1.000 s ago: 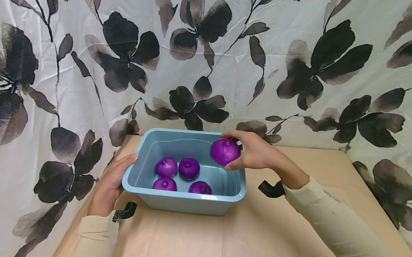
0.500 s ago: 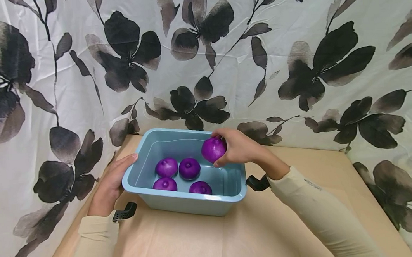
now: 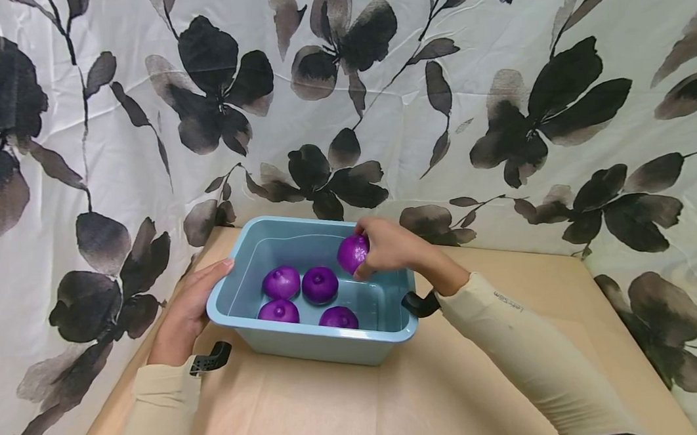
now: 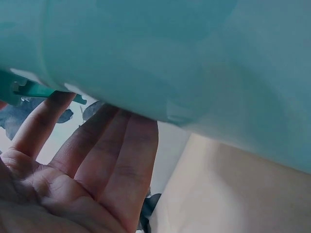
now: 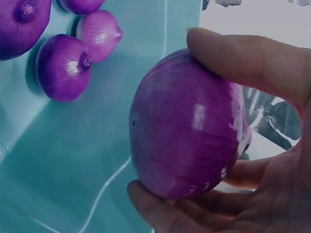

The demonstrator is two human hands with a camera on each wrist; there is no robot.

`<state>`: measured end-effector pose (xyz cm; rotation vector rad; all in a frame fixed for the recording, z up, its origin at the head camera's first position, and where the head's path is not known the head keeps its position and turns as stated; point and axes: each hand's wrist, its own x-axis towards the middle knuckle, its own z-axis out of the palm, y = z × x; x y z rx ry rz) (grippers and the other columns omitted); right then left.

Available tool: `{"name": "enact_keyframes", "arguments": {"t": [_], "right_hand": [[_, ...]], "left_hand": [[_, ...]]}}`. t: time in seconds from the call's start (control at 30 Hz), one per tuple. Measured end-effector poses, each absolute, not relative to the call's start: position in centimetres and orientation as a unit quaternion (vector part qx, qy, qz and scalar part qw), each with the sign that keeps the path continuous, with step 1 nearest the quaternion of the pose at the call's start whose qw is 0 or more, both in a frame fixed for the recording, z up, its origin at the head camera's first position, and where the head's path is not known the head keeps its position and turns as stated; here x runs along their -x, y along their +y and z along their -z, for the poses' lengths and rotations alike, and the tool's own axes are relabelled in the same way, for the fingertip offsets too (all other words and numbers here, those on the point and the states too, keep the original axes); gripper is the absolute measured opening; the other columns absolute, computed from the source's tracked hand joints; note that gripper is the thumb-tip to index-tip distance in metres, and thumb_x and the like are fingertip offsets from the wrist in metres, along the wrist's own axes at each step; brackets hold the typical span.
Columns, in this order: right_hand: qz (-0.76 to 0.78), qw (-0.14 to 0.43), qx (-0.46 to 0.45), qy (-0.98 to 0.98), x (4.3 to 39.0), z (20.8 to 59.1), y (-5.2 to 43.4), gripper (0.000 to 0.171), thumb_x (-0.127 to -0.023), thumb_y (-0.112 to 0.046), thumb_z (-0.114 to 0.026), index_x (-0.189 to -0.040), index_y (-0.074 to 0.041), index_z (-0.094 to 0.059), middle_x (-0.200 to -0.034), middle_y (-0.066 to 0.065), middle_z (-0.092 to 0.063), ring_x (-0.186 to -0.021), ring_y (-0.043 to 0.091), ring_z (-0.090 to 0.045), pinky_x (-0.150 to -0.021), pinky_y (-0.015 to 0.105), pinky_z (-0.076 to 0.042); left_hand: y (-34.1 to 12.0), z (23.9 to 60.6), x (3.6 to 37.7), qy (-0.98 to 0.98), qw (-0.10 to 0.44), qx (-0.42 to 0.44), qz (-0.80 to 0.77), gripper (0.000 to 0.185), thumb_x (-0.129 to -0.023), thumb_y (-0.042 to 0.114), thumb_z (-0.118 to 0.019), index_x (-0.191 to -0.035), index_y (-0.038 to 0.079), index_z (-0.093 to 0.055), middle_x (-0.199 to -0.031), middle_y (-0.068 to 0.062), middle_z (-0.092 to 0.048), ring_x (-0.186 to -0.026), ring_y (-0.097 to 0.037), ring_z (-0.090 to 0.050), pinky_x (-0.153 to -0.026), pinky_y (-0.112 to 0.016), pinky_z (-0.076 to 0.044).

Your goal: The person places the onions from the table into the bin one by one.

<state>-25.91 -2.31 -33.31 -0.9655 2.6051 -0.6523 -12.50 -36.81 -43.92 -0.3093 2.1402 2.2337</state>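
A purple onion [image 3: 352, 254] sits in my right hand [image 3: 392, 244], held over the right half of a light blue plastic tub [image 3: 314, 349]. In the right wrist view, thumb and fingers grip this onion [image 5: 187, 126] from opposite sides, with the tub floor below it. Several more purple onions [image 3: 320, 285] lie on the tub's floor, mostly toward the left. My left hand [image 3: 190, 308] holds the tub's left end at the rim. From the left wrist, its fingers [image 4: 129, 167] touch the tub's outer wall, and their tips are partly hidden.
The tub stands on a tan table surface [image 3: 311, 410]. A white cloth [image 3: 415, 128] with dark floral print hangs behind and along both sides, close to the tub's back. Black wrist mounts [image 3: 421, 304] stick out from both sleeves; the right one is near the tub's right rim.
My right hand has moved left and slightly back with the onion, further over the tub. The left hand, the tub and the onions inside have stayed in place.
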Motion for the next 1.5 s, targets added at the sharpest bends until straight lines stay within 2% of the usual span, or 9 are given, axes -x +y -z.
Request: {"name": "enact_keyframes", "arguments": {"t": [0.2,0.33,0.47,0.6,0.7,0.93,1.1,1.3,1.5], "right_hand": [[0.192,0.187,0.29,0.919,26.2,34.2,-3.1,0.081,-0.07,-0.034,-0.093,-0.135,-0.001,-0.057,-0.119,0.013,-0.07,-0.105,0.028,-0.068,-0.089,0.04,-0.061],[0.165,0.193,0.279,0.926,26.2,34.6,-3.3,0.076,-0.071,-0.036,-0.093,-0.131,-0.002,-0.06,-0.116,0.011,-0.07,-0.104,0.027,-0.067,-0.087,0.039,-0.06],[0.138,0.19,0.274,0.933,26.1,34.7,-3.9,0.062,-0.07,-0.036,-0.092,-0.115,-0.005,-0.064,-0.105,0.007,-0.07,-0.094,0.023,-0.066,-0.079,0.034,-0.057],[0.126,0.211,0.269,0.931,26.3,34.8,-4.9,0.041,-0.069,-0.031,-0.091,-0.094,-0.007,-0.068,-0.085,0.004,-0.066,-0.077,0.019,-0.061,-0.064,0.03,-0.049],[0.117,0.232,0.262,0.929,26.6,35.1,-5.6,0.034,-0.069,-0.026,-0.089,-0.089,-0.007,-0.068,-0.081,0.003,-0.062,-0.074,0.018,-0.057,-0.061,0.03,-0.045],[0.077,0.248,0.248,0.933,27.2,36.8,-6.4,0.043,-0.068,-0.026,-0.09,-0.099,-0.008,-0.066,-0.096,0.004,-0.067,-0.086,0.019,-0.06,-0.071,0.03,-0.051],[0.069,0.266,0.229,0.934,27.6,37.5,-6.5,0.043,-0.069,-0.03,-0.093,-0.099,-0.008,-0.069,-0.096,0.004,-0.069,-0.085,0.019,-0.061,-0.073,0.031,-0.052],[0.063,0.282,0.221,0.931,27.9,37.5,-6.6,0.052,-0.073,-0.033,-0.093,-0.108,-0.006,-0.066,-0.101,0.006,-0.067,-0.091,0.02,-0.061,-0.081,0.033,-0.054],[0.044,0.319,0.212,0.923,27.9,38.0,-6.2,0.044,-0.079,-0.031,-0.09,-0.107,-0.004,-0.068,-0.096,0.007,-0.065,-0.089,0.022,-0.061,-0.08,0.034,-0.052]], "left_hand": [[-36.8,44.0,12.7,0.692,0.018,0.099,-0.715,0.049,-0.106,0.048,-0.056,-0.143,0.015,-0.057,-0.115,0.008,-0.073,-0.104,-0.014,-0.071,-0.087,-0.033,-0.061],[-36.8,43.8,12.7,0.7,0.021,0.104,-0.706,0.062,-0.107,0.048,-0.055,-0.154,0.009,-0.047,-0.117,0.011,-0.071,-0.107,-0.012,-0.07,-0.088,-0.032,-0.06],[-36.9,43.6,12.7,0.7,0.02,0.11,-0.705,0.068,-0.107,0.046,-0.055,-0.158,0.005,-0.04,-0.113,0.016,-0.071,-0.104,-0.008,-0.07,-0.086,-0.03,-0.061],[-37.0,43.6,12.6,0.696,0.02,0.114,-0.708,0.063,-0.106,0.046,-0.056,-0.156,0.008,-0.044,-0.112,0.016,-0.071,-0.103,-0.008,-0.07,-0.086,-0.03,-0.06],[-37.2,43.6,12.5,0.696,0.02,0.113,-0.709,0.058,-0.106,0.047,-0.056,-0.152,0.012,-0.05,-0.112,0.013,-0.072,-0.103,-0.011,-0.071,-0.086,-0.033,-0.061],[-37.1,43.7,12.7,0.698,0.015,0.115,-0.707,0.054,-0.106,0.045,-0.057,-0.149,0.014,-0.054,-0.109,0.015,-0.072,-0.102,-0.01,-0.071,-0.085,-0.033,-0.061],[-37.0,43.5,12.8,0.699,0.016,0.111,-0.706,0.056,-0.106,0.046,-0.057,-0.151,0.011,-0.052,-0.109,0.015,-0.073,-0.102,-0.01,-0.072,-0.085,-0.033,-0.061],[-37.1,43.3,12.7,0.699,0.003,0.113,-0.707,0.051,-0.106,0.044,-0.058,-0.147,0.013,-0.056,-0.107,0.016,-0.073,-0.1,-0.009,-0.072,-0.083,-0.031,-0.061],[-37.0,43.5,12.7,0.703,0.013,0.119,-0.701,0.059,-0.106,0.045,-0.057,-0.152,0.009,-0.051,-0.106,0.014,-0.073,-0.099,-0.011,-0.072,-0.083,-0.033,-0.062]]}}
